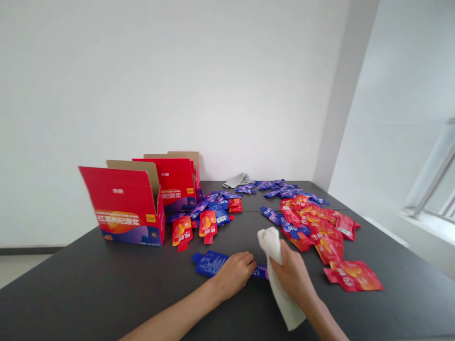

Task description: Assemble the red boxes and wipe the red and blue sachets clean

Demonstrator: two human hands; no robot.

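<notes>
In front of me on the dark table, my left hand rests with curled fingers on a flat blue pouch, gripping or pressing it. The pouch's narrow spout end points left. A blue and purple strip shows to the right of that hand; whether it is the same pouch or a second one I cannot tell. My right hand is closed around a white cloth, whose lower end hangs toward me. The cloth is beside the strip's right end. Nearest on the right lies a single red pouch.
Two open red cartons stand at the left. Red and blue pouches lie beside them. A red pile spreads at right, with blue pouches farther back. A grey cloth lies near the wall.
</notes>
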